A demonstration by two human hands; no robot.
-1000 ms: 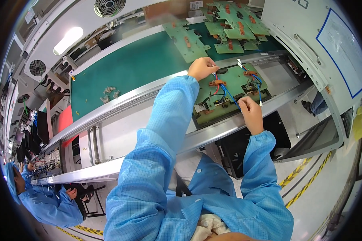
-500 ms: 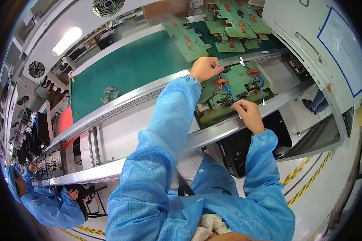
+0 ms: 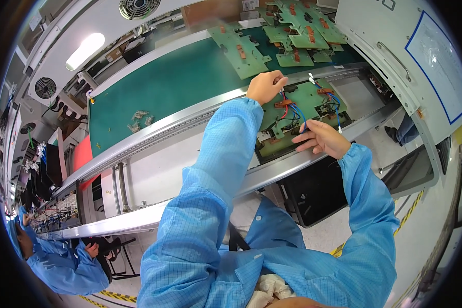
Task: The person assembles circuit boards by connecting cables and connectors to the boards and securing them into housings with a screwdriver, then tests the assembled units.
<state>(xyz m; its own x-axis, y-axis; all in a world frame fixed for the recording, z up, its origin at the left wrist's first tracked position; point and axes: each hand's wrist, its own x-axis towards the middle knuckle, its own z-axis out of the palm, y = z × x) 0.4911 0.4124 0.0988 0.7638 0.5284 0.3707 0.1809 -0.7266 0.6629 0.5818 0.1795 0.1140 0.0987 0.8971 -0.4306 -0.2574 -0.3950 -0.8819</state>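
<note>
A green fixture board with brown clips and black parts sits in a frame on the metal rail. At its far left corner, my left hand is pinched around the upper ends of red and white wires; its fingertips partly hide them. Over the board's near edge, my right hand has thumb and index finger on a blue wire, the other fingers loosely stretched. This wire bows up from a brown clip. A second wire bundle, with white connectors, lies on the board's right side, untouched.
Beyond the rail, a green work surface carries small clear pieces and stacked green boards. A black tray lies below the near rail. At the far left sits another person in blue.
My right hand has shifted slightly right, its fingers loosening and spreading, and the blue wire now curves toward it. My left hand has moved a little right, still pinched.
</note>
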